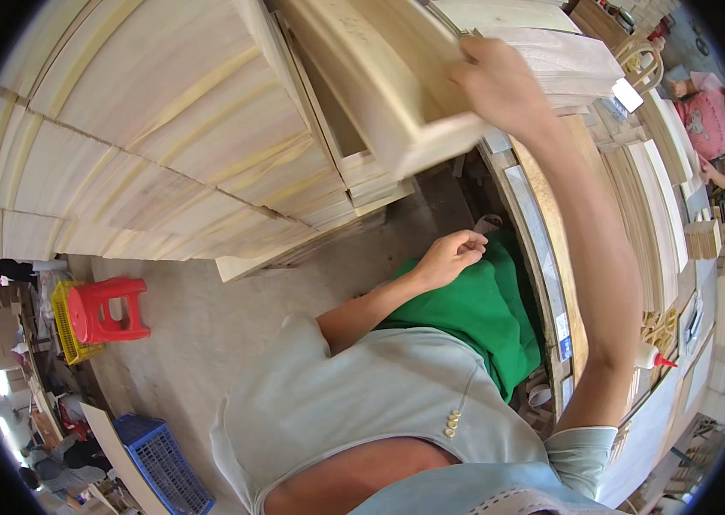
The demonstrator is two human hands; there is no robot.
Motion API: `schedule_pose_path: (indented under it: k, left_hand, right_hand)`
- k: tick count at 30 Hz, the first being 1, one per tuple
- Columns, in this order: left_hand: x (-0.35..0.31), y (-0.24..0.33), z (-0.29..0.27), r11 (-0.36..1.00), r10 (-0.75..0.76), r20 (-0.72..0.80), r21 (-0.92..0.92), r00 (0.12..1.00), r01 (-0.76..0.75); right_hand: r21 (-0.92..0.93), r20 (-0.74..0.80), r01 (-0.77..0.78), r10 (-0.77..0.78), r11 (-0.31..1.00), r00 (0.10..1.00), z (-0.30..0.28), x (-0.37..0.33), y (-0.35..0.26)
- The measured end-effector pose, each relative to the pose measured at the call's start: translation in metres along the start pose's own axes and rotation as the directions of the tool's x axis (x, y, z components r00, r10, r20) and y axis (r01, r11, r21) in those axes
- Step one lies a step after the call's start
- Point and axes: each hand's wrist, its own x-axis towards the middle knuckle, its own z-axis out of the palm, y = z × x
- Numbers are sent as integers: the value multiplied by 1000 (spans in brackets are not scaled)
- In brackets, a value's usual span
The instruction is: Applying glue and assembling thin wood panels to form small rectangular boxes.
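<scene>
My right hand (504, 86) is closed on the right edge of a pale wooden drawer-like box (397, 112), which is tilted and slightly smeared by motion. The box hangs beside a tall stack of similar pale wooden boxes (165, 112) and next to the workbench. Low in front of my body, my left hand (453, 257) hovers over or rests on a green cloth (474, 326) across my lap. Its fingers are loosely bent and a little apart, with nothing visible in them.
The workbench (555, 249) on my right carries stacked wood panels (646, 215) and a red-tipped glue bottle (656, 359). On the floor to the left are a red stool (109, 309), a yellow crate (66, 322) and a blue crate (165, 463). Another person (710, 124) is at far right.
</scene>
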Motion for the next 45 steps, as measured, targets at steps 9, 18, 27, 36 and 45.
schedule_pose_path:
  k: [9,18,27,36,45]
  left_hand:
    - [8,-12,4,998,12,110,-57,994,-6]
    - [35,-12,32,990,-9,363,133,932,-42]
    - [180,98,91,907,238,296,272,925,-320]
    - [399,139,189,474,325,359,739,875,-479]
    - [404,154,200,487,89,429,769,899,-415]
  right_hand:
    - [95,71,24,-31,995,997,47,31,-13]
    - [364,25,-31,23,931,999,45,-17,16]
    - [292,-701,-716,652,634,291,-77,-334,284]
    - [275,-647,-893,756,357,103,-142,-387,382]
    - [338,-600,-864,793,372,107,-142,-392,397]
